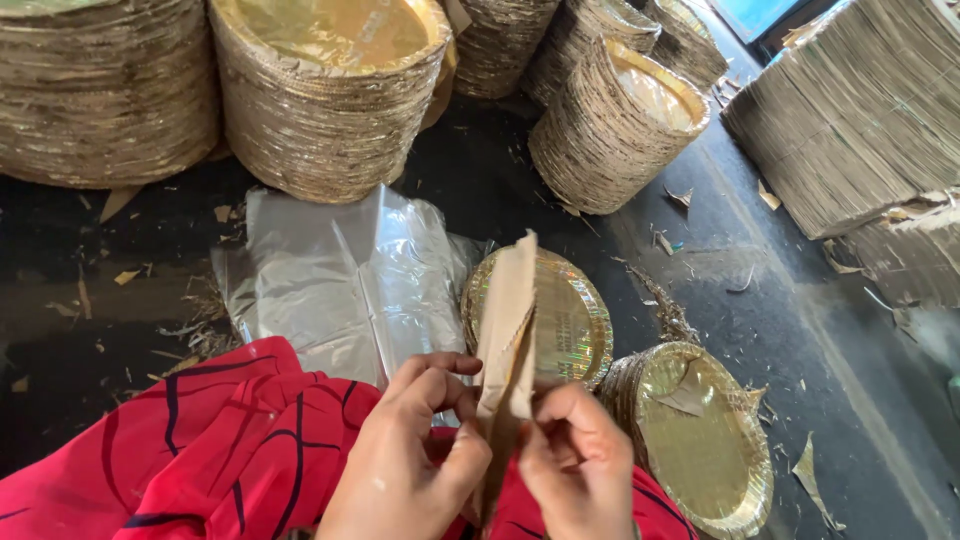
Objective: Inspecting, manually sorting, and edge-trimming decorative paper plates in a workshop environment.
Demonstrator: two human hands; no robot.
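Both hands, left hand (405,455) and right hand (580,465), pinch a brown paper strip (507,335) upright above red cloth (200,450); just behind lie gold plates (570,320) and clear plastic bags (340,275); farther back stand tall plate stacks (320,110).

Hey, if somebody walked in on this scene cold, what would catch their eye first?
Probably the tall stacks of gold paper plates along the top, and the bright red cloth at lower left. In the middle, the left hand and right hand pinch an upright strip of brown paper, with clear plastic bags on the dark floor behind.
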